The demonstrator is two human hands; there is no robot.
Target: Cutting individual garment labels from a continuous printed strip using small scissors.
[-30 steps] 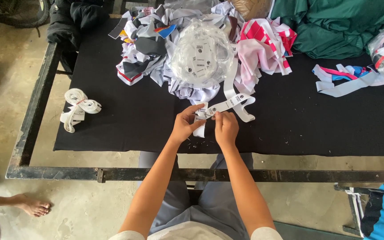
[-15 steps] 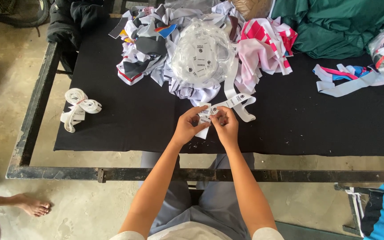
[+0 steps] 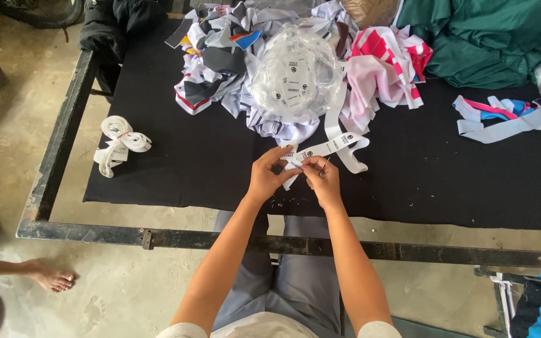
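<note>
Since the earlier frames the 2 hands have drawn closer together over the table's near edge, and the strip between them has shifted slightly. The left hand (image 3: 264, 178) pinches the end of a long white fabric label strip with dark printed marks (image 3: 333, 145), while the right hand (image 3: 322, 180) closes its fingertips on the same end beside it, seemingly with a thin needle-like sliver, though that is too small to be sure. The strip loops away up toward a clear plastic bag of white tags (image 3: 294, 76), resting on a heap of white, pink and grey cloth scraps (image 3: 383, 69). All lies on a black cloth-covered table (image 3: 176, 175), kept flat within reach. A rolled white strip bundle (image 3: 120, 143) sits well apart at the left edge.
</note>
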